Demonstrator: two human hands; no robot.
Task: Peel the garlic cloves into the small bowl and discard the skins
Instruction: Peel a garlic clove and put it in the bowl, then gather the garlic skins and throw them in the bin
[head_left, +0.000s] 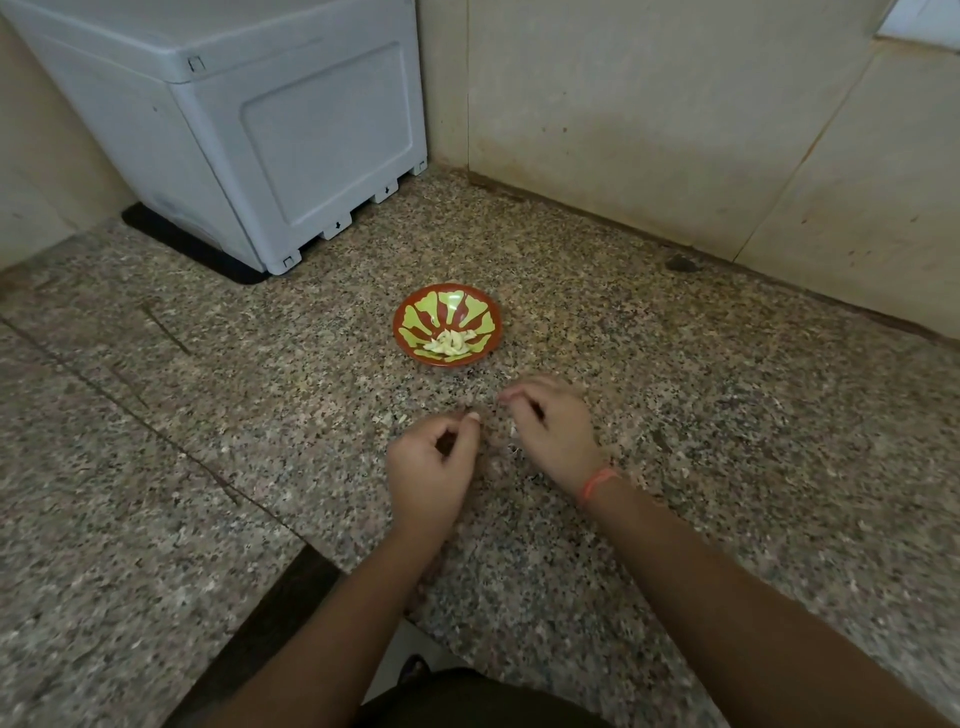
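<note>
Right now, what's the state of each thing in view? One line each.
small bowl: upright on the counter, holding garlic.
garlic cloves: peeled, piled in the bowl.
left hand: fingers curled, thumb against fingertip; can't tell if it holds anything.
right hand: fingers curled just above the counter; contents unclear.
white box: lid shut, standing on a black mat.

red-and-green striped bowl (415, 332), pale cloves (450, 343), speckled counter (675, 415)

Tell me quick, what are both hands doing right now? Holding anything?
Left hand: fingers curled, thumb against forefinger; whether it pinches anything cannot be told.
Right hand: fingers curled too; whether it holds anything cannot be told.
</note>
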